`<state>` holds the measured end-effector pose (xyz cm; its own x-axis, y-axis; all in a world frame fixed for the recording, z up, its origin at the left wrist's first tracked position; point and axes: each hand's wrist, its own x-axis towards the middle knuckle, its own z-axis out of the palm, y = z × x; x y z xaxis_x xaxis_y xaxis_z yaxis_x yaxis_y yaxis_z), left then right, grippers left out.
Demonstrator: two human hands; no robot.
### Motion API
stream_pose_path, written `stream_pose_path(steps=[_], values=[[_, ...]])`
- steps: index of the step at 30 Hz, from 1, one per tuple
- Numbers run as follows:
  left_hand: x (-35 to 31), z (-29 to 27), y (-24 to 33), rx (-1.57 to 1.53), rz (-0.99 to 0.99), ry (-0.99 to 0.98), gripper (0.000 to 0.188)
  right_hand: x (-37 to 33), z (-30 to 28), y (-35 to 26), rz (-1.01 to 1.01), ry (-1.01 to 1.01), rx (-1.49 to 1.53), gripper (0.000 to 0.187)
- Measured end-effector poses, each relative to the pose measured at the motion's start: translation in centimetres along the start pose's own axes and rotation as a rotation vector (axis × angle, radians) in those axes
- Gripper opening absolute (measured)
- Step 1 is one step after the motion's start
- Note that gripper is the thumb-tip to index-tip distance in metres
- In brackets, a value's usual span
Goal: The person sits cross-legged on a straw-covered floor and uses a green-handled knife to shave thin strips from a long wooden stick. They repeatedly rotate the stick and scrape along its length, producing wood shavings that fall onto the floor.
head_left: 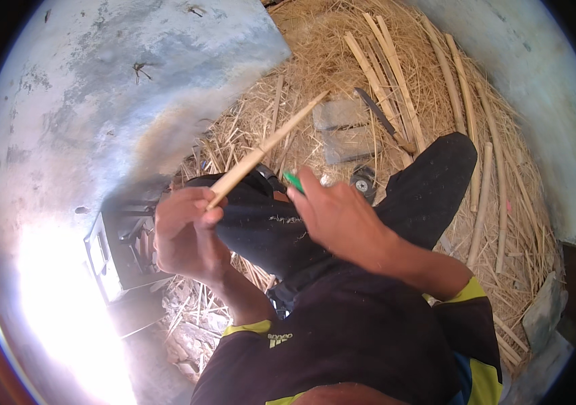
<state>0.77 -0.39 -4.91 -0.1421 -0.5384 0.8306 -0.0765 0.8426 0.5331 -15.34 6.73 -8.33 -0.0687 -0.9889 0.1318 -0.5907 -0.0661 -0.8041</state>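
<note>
The left hand (pixel 183 233) sits just left of the picture's middle, at about 9 o'clock from the raised knee, with its fingers curled tight around the lower end of a long pale split cane strip (pixel 267 144). The strip runs up from the fist toward 1 o'clock, its free tip ending over the straw.

The right hand (pixel 335 216) lies at 3 o'clock from the left one, palm down over the black trouser knee (pixel 261 223), fingers closed on a small green-handled tool (pixel 293 181) whose green end pokes out at 11 o'clock from the knuckles; its working end cannot be made out.

Beyond the knee, toward 12 o'clock, the ground is covered in a litter of dry straw-coloured shavings (pixel 315 61), with a bundle of long tan cane poles (pixel 396 74) lying on it, a flat grey stone slab (pixel 342 115) and a dark-bladed knife with a wooden handle (pixel 386 121) just right of the slab. At 9 o'clock from the left hand stands a grey metal box-like frame (pixel 116 250).
</note>
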Motion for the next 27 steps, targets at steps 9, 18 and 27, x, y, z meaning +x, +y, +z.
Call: stream_pose_path(steps=[9,18,27], values=[[0.0,0.3,0.4,0.076,-0.020,0.084,0.023,0.6,1.4,3.9,-0.034,0.092,-0.132,0.022],[0.5,1.1,1.4,0.146,0.098,0.105,0.029,2.7,2.7,9.2,0.103,0.080,-0.245,0.023],[3.2,-0.1,4.0,0.515,0.164,0.245,0.032,3.2,1.5,7.7,0.020,0.129,-0.039,0.022]])
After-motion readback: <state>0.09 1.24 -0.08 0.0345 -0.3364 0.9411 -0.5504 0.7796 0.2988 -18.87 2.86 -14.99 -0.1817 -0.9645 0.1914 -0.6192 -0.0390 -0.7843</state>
